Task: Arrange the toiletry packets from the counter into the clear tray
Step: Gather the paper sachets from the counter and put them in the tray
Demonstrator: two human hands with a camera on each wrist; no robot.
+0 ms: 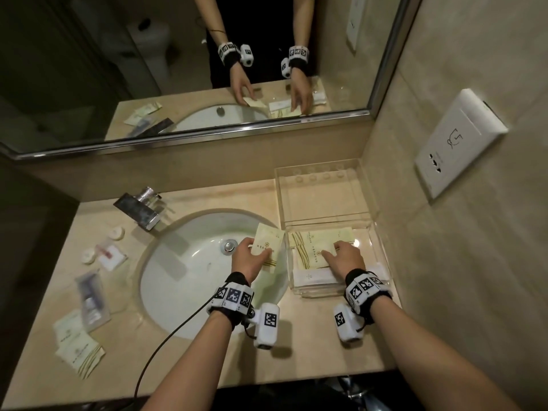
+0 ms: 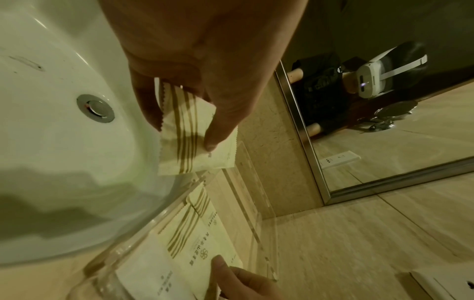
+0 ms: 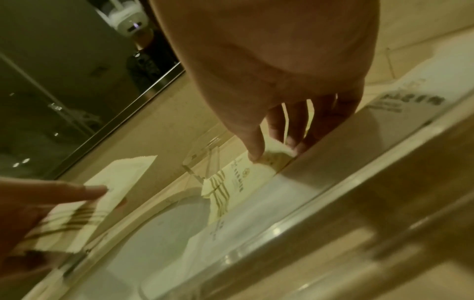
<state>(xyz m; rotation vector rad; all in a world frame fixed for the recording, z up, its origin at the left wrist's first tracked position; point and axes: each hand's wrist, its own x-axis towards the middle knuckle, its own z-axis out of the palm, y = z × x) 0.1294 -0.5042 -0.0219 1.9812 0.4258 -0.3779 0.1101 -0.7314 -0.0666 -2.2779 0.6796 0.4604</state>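
Observation:
My left hand point(image 1: 258, 249) pinches a pale yellow packet with gold stripes point(image 1: 267, 243) over the sink's right rim, just left of the clear tray point(image 1: 327, 215). In the left wrist view the left hand point(image 2: 182, 136) has its thumb on top of the packet point(image 2: 189, 154) and fingers under it. My right hand point(image 1: 333, 250) reaches into the tray, fingertips resting on the striped packets point(image 1: 311, 250) lying flat there. A long white packet point(image 1: 314, 275) lies along the tray's front wall. The right wrist view shows the right hand's fingertips point(image 3: 254, 154) touching those packets point(image 3: 231, 182).
On the counter left of the sink point(image 1: 189, 271) lie more yellow packets point(image 1: 78, 348), clear-wrapped items point(image 1: 92, 298) and round white soaps point(image 1: 117, 232). The faucet point(image 1: 139, 209) stands behind the basin. A mirror point(image 1: 178, 69) and a wall socket panel point(image 1: 456, 143) border the counter.

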